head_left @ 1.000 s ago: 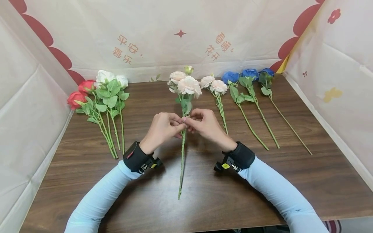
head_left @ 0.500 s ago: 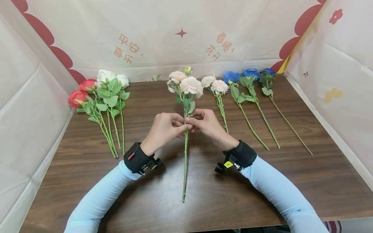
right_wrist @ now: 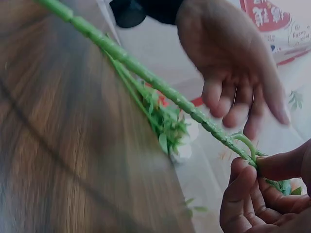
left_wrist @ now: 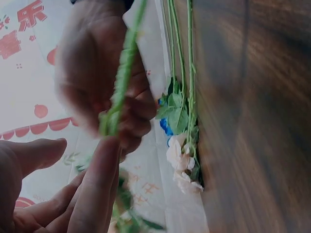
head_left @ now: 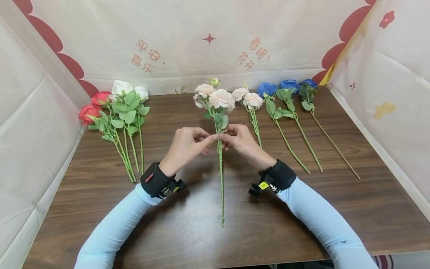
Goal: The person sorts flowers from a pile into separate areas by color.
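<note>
A pale pink artificial flower spray (head_left: 221, 99) stands upright over the middle of the table, its long green stem (head_left: 221, 186) pointing toward me. Just below the leaves, my right hand (head_left: 243, 144) pinches that stem between thumb and fingers; the right wrist view shows the grip, with a thin green loop (right_wrist: 247, 145) beside the thumb. My left hand (head_left: 186, 147) is at the stem's other side. Its thumb (left_wrist: 41, 154) is spread away from the index finger (left_wrist: 99, 179), whose tip is right at the stem in the left wrist view.
Red roses (head_left: 89, 114) and white roses (head_left: 121, 89) lie at the left. More pale pink flowers (head_left: 252, 100) lie right of centre, then several blue roses (head_left: 267, 89) farther right. A printed cloth (head_left: 208, 56) walls the back and sides of the wooden table (head_left: 168, 231).
The spray's stem has shifted to the right, its lower end swinging right. My left fingers have loosened from the stem, while my right hand keeps pinching it.
</note>
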Demonstrator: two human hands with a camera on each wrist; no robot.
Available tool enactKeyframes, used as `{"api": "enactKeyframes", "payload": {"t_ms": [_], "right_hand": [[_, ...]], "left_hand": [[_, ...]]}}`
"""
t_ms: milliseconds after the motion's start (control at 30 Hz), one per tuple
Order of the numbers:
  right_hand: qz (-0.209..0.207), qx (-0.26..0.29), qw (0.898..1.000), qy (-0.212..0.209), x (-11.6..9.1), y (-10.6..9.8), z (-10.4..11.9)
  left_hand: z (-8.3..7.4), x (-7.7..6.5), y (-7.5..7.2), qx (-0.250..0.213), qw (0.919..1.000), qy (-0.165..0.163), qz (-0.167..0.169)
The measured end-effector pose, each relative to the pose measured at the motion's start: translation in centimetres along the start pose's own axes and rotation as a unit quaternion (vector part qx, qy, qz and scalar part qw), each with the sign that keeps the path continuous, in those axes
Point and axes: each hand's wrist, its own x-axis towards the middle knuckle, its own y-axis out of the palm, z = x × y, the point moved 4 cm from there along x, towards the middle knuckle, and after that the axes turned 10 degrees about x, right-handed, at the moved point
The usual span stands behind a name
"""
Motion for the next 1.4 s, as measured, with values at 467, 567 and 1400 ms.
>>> {"api": "enactKeyframes", "payload": {"t_ms": [467, 567, 1400], "right_hand": [[-0.048, -0.057, 0.993, 0.096, 2.6, -5.3, -3.6], [-0.06, -0.089, 0.99, 0.088, 2.7, -6.0, -3.6], [-0.099, -0.205, 0.967, 0.118, 2.9, -7.9, -3.5]], "left_hand": [[1.1, 0.4, -0.8, 0.017, 0.9998, -0.004, -0.012], [1.4, 0.6, -1.0, 0.029, 0.9994, -0.003, -0.02], [2.1, 0.6, -0.6, 0.068, 0.9976, -0.006, -0.016]]}}
